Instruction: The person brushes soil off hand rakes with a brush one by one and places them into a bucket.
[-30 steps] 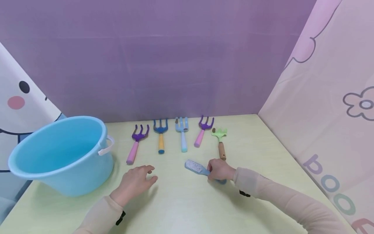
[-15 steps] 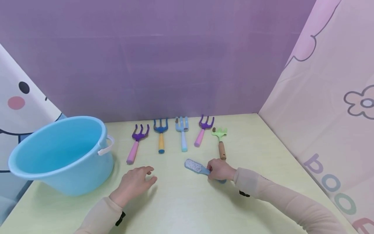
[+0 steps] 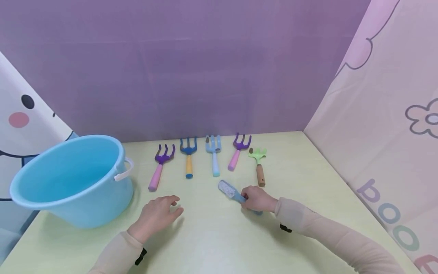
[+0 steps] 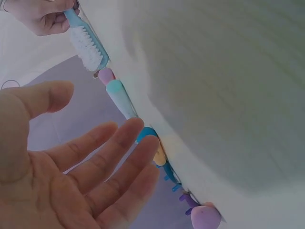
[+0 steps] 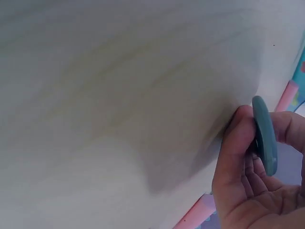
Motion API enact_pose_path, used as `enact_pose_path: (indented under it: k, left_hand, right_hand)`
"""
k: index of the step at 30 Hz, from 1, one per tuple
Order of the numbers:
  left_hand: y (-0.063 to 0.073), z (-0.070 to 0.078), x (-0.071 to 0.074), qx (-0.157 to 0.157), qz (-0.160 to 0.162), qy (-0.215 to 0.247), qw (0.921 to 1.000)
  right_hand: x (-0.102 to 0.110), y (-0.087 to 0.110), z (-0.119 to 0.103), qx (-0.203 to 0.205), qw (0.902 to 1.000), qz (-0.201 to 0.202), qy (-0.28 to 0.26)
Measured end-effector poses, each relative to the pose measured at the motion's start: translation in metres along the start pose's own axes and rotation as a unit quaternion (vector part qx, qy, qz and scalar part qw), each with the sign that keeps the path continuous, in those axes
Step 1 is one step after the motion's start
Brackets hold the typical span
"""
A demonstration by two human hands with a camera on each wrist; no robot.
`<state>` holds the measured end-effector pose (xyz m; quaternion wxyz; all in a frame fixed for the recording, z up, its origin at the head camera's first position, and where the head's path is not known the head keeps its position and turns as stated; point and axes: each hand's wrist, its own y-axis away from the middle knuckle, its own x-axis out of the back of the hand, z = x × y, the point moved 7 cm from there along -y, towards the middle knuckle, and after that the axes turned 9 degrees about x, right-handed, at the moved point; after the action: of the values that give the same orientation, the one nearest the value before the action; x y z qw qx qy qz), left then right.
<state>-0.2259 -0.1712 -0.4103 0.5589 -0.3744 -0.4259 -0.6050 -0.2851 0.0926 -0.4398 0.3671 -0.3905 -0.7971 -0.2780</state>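
Note:
My right hand (image 3: 257,198) grips the handle of a light blue scrubbing brush (image 3: 230,190) low over the table. Its white bristles (image 4: 86,47) face away from the tabletop in the left wrist view, and the rounded handle end (image 5: 265,136) sticks out of the right hand in the right wrist view. My left hand (image 3: 155,215) holds nothing; its fingers are relaxed and spread. Beyond the hands lie several small hand forks: purple with pink handle (image 3: 156,177), blue with yellow handle (image 3: 189,161), light blue (image 3: 215,161), another purple one (image 3: 234,160), and green with brown handle (image 3: 260,175).
A large light blue bucket (image 3: 102,207) with a white handle stands on the table (image 3: 212,243) at the left. Purple cloth (image 3: 219,76) rises behind the table, and a printed pale cloth (image 3: 369,133) flanks the right edge. Dark bits cling to some fork tines.
The brush has turned slightly in my right hand, its bristled end swinging away from me and a little to the right. The left hand has stayed nearly still.

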Motion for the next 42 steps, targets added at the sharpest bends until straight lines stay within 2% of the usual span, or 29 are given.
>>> enact_pose_path:
  k: [10, 21, 30, 36, 42]
  left_hand:
    - [0.0, -0.003, -0.004, 0.006, -0.004, 0.005, 1.0]
    - [0.002, -0.004, -0.006, 0.005, -0.006, 0.009, 0.9999]
    - [0.003, -0.004, -0.007, 0.002, -0.003, 0.008, 1.0]
    - [0.002, -0.003, -0.004, -0.001, -0.004, 0.007, 1.0]
    - [0.002, -0.003, -0.002, 0.004, -0.004, 0.005, 1.0]
  right_hand:
    - [-0.005, 0.001, 0.002, -0.009, 0.997, 0.005, -0.077]
    - [-0.009, 0.0, 0.004, -0.008, 0.9934, -0.003, -0.114]
    - [-0.003, -0.002, 0.002, -0.013, 0.9909, 0.009, -0.133]
    - [0.012, -0.002, -0.004, -0.008, 0.9822, 0.026, -0.186]
    - [0.029, 0.0, -0.015, 0.0, 0.9601, 0.063, -0.272]
